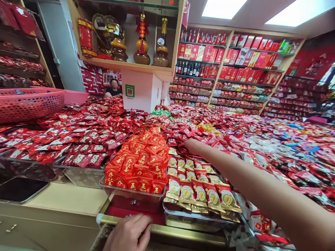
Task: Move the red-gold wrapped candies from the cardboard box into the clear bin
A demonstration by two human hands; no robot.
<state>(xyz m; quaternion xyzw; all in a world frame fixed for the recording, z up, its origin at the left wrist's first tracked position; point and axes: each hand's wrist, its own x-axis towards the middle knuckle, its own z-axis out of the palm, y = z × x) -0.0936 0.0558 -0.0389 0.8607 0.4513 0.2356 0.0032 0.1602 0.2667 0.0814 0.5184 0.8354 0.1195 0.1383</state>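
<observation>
My right arm stretches forward over the candy trays, and my right hand (193, 146) reaches in among dark red wrapped candies (180, 132). Its fingers are mostly hidden, so I cannot make out what they hold. Just below it lie red-and-gold packets (201, 191) with a yellow fruit picture, heaped in a clear plastic tray (193, 216). Down at the gold counter edge (178, 232) rests my left hand (131, 232), its fingers loosely bent, the thumb apart from them, nothing seen between. In front of it, orange-red candies (141, 164) fill another tray.
Maroon candies (91, 150) and a dark tablet-like slab (21, 190) are at left, below a pink basket (31, 104). A white box with a QR code (137, 91) stands behind. Shelves (201, 62) line the back wall. A person (113, 90) sits far back.
</observation>
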